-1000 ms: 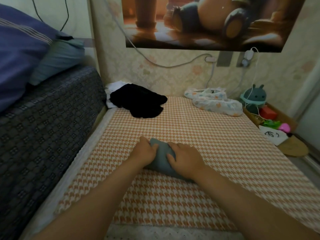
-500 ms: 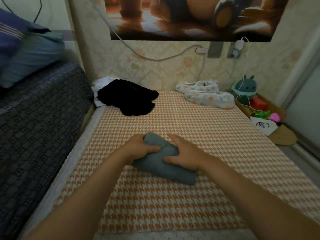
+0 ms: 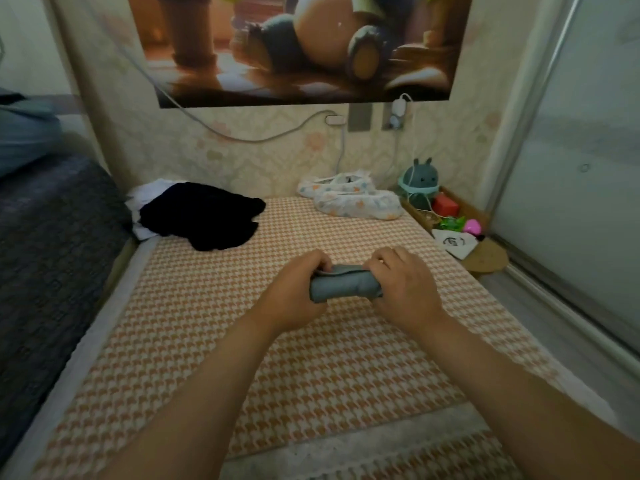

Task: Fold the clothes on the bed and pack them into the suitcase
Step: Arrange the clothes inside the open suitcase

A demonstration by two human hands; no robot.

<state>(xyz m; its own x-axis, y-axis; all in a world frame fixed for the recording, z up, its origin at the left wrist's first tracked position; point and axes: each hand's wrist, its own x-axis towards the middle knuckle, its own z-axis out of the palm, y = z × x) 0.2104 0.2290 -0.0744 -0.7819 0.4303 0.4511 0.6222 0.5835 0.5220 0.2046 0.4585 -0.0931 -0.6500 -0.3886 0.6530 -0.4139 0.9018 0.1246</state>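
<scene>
Grey-blue garment [image 3: 346,284]: rolled into a short thick bundle, lying crosswise over the middle of the bed [image 3: 311,382]. A loose edge of cloth shows along its top. Cannot tell whether the roll rests on the bed or is held just above it.

Left hand [image 3: 294,292]: grip closed round the roll's left end, fingers curled over the top.
Right hand [image 3: 403,285]: grip closed round the roll's right end, fingers curled over the top edge.

Bed cover beneath the roll: orange-and-white houndstooth.

Beyond the roll and to its left: black garment [image 3: 204,216] in a loose heap, lying partly over a white garment [image 3: 145,195].
Beyond the roll and to its right: white patterned cloth [image 3: 353,202], crumpled at the wall.
Further right of the roll, off the bed: teal eared toy [image 3: 420,181], red block [image 3: 446,205], white card [image 3: 453,241] with a dark scribble, not legible.
High beyond the roll: poster [image 3: 294,46] on the wall, no readable text.
Well left of the roll: dark quilt [image 3: 52,254].

Against half a second ago: the roll then lay aslant, its near end pointing right, the right hand flat on top. It now sits level between both hands, one at each end. The view has also swung right.
</scene>
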